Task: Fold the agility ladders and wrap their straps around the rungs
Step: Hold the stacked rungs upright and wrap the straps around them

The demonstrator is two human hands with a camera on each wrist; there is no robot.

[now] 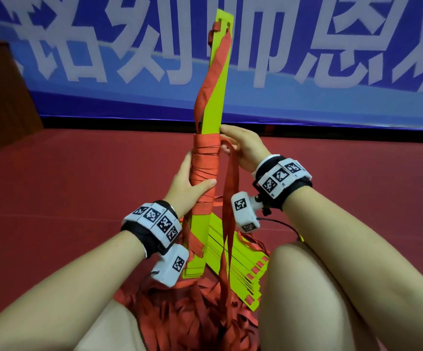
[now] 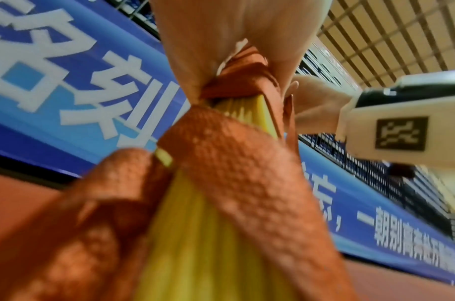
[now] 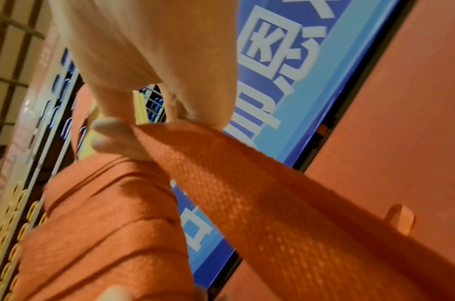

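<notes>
A bundle of yellow ladder rungs (image 1: 216, 97) stands upright in front of me, its middle bound with many turns of red strap (image 1: 205, 163). My left hand (image 1: 188, 184) grips the wrapped part of the bundle (image 2: 247, 89), thumb across the front. My right hand (image 1: 240, 145) pinches the loose strap (image 3: 221, 163) at the bundle's right edge, just beside the top turns (image 3: 113, 203). From there the strap (image 1: 230, 203) hangs down in a long loop. A second stack of yellow rungs (image 1: 240, 264) lies on the floor between my legs, over a heap of red straps (image 1: 192, 315).
I sit on a red floor (image 1: 78, 178) with my bare knees (image 1: 306, 274) on both sides of the heap. A blue banner (image 1: 104, 59) with white characters runs along the wall ahead. A dark brown piece of furniture (image 1: 0, 97) stands at the far left.
</notes>
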